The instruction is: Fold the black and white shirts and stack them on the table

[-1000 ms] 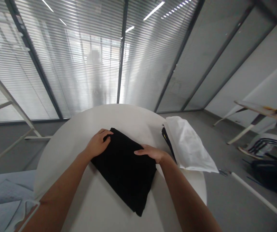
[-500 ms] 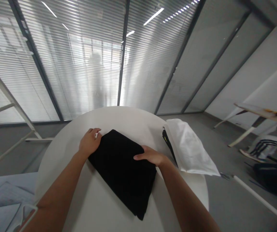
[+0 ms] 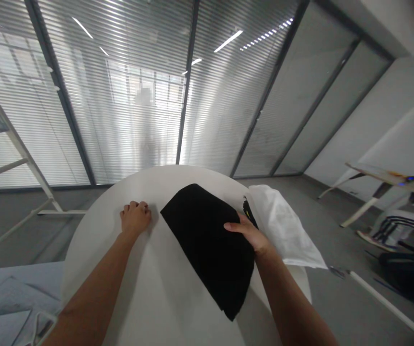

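Note:
A folded piece of black cloth point(image 3: 207, 245), perhaps a garment, slants across the right half of the round white table point(image 3: 170, 307). My right hand point(image 3: 246, 230) grips its far right edge, thumb on top and the fingers hidden beneath. My left hand point(image 3: 136, 218) rests on the table left of the cloth, apart from it. Its fingers are curled in, with nothing visible in them. Just beyond my right hand lies a folded white cloth point(image 3: 282, 226), with the edge of a dark item point(image 3: 248, 209) showing under its left side.
A white metal frame point(image 3: 22, 144) stands at the left. Below it, papers point(image 3: 12, 298) lie on a lower surface. Glass panels with blinds point(image 3: 149, 120) rise behind the table. On the right are a wooden-topped table point(image 3: 390, 178), a dark bag point(image 3: 408, 269) and a white pole point(image 3: 387, 302).
The black cloth has shifted right with my right hand, closer to the white cloth. My left hand has come off its left edge and now rests curled on the table.

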{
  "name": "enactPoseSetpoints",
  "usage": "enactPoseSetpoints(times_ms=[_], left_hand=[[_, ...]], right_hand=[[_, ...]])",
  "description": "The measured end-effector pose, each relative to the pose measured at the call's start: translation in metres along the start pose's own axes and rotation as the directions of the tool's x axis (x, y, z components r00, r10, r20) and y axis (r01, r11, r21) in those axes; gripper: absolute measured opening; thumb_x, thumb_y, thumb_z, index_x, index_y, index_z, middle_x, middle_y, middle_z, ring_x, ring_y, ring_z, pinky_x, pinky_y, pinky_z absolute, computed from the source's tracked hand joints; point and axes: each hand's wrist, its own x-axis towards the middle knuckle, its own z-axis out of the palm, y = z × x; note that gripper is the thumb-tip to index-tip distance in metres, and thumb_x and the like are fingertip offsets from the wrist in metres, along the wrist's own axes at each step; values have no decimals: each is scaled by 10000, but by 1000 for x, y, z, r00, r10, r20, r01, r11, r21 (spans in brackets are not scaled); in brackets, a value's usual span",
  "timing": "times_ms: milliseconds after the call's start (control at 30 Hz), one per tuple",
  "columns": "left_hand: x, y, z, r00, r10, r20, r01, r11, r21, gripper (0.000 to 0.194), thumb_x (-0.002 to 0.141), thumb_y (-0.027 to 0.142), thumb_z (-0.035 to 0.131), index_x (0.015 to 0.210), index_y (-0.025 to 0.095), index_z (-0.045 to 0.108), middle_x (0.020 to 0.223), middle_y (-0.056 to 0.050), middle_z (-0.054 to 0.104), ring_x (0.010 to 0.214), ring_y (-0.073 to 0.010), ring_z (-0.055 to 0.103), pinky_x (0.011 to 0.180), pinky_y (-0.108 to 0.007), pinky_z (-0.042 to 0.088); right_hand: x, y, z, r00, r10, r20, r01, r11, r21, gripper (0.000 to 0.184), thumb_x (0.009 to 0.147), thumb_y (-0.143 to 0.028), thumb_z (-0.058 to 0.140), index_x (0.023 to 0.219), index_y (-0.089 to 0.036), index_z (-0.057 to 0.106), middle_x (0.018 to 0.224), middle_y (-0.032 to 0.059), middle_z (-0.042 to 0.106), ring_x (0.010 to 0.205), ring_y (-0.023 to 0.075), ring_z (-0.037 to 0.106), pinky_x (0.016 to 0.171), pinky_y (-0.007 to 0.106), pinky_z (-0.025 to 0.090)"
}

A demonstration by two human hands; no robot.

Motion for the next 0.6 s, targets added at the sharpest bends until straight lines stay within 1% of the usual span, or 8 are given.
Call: enactPoseSetpoints(times_ms=[100,200,267,333,400,467,533,600], left_hand=[[0,0,1,1000,8,-9,-8,1000,8,405,850,361,424,1159,240,657,1160,-149,577,1106,-349,503,901,-484,384],[0,0,2,1000,7,-11,-7,1000,3,410,845,354,433,1172,241,653,1172,-151,570,1108,-349,503,903,-482,382],[0,0,3,1000,1,-15,-1,1000,3,411,840,343,442,1179,240,650,1175,-152,568,1109,-348,503,904,-481,382],[0,-1,4,1000,2,-21,-2,1000,4,412,837,332,444,1182,239,649,1164,-153,569,1105,-347,503,900,-480,384],[1,-1,5,1000,3,-21,-3,1000,6,410,839,329,437,1177,237,650,1157,-152,570,1102,-349,503,896,-481,387],[1,-2,5,1000,0,-15,0,1000,6,410,843,330,427,1176,237,648,1161,-150,569,1103,-352,501,897,-483,386],[1,-2,5,1000,-8,-4,8,1000,7,411,846,330,423,1180,240,644,1172,-149,566,1109,-353,496,904,-487,382],[1,-1,4,1000,-11,7,11,1000,5,413,847,328,421,1187,243,639,1183,-149,561,1118,-354,490,912,-491,376]], right_hand=[[-21,-18,-13,986,-57,-157,60,998,16,501,665,-308,776,1141,-204,658,1052,68,729,918,276,696,909,432,514],[-49,-47,-40,918,-98,-384,99,995,-17,478,671,-339,763,1123,-220,664,989,71,742,875,298,706,841,439,546],[-69,-70,-65,840,-138,-524,124,990,-63,447,667,-371,752,1078,-208,684,967,91,743,843,314,709,800,441,559],[-87,-92,-95,731,-237,-640,190,971,-144,405,684,-375,733,1052,-210,697,1034,105,730,875,309,707,818,428,556],[-100,-110,-124,625,-332,-707,252,942,-220,372,721,-369,704,1064,-224,697,1131,103,703,939,289,695,871,415,540],[-108,-119,-150,557,-395,-731,294,917,-271,366,762,-383,671,1098,-240,690,1212,90,669,990,266,681,910,400,522],[-109,-116,-169,530,-414,-740,291,909,-299,370,771,-383,663,1116,-253,685,1232,79,660,1001,251,677,917,387,515],[-105,-101,-181,555,-341,-759,224,940,-259,352,757,-380,668,1082,-251,697,1161,85,692,956,255,689,881,389,528]])
